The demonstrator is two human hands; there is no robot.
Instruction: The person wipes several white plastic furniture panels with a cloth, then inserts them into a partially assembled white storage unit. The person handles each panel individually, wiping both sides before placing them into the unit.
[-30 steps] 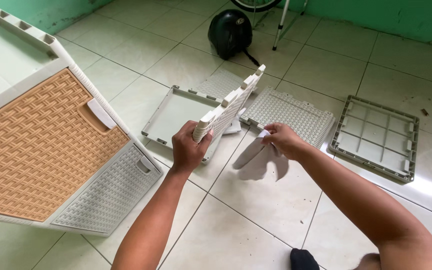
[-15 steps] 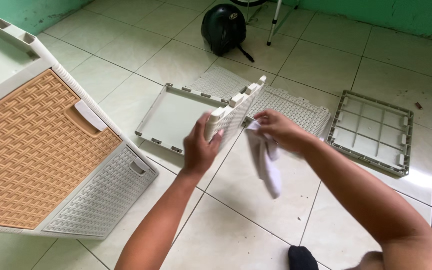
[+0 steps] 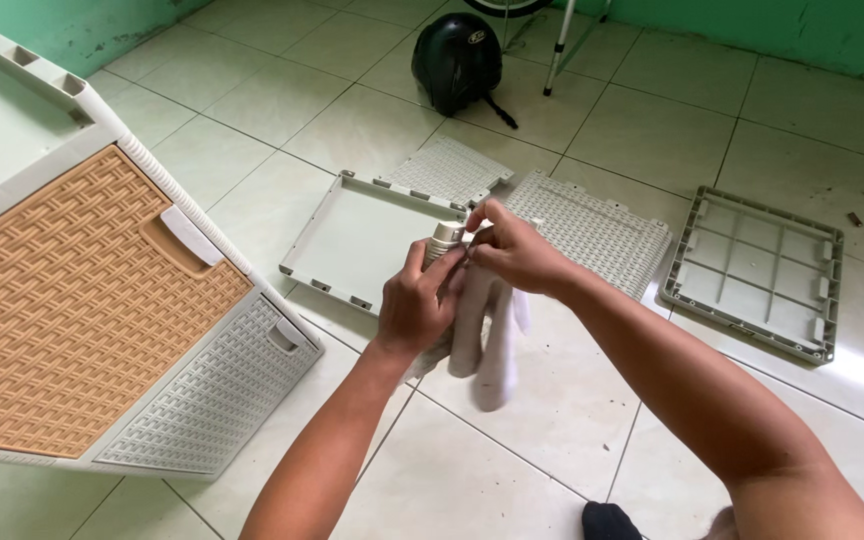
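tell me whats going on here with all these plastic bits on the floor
A person holds a grey woven-pattern plastic panel edge-up in the left hand, while the right hand presses a white cloth against its top edge. On the tiled floor lie a flat grey tray panel, a grey grid frame and a black helmet. A beige-fronted plastic drawer cabinet lies at the left.

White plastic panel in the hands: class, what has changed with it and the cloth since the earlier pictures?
The left hand has turned the panel edge-on to the camera. The white cloth went from spread to hanging under the right hand, whose fingers now pinch at the panel's top. The floor panels and helmet stayed put.
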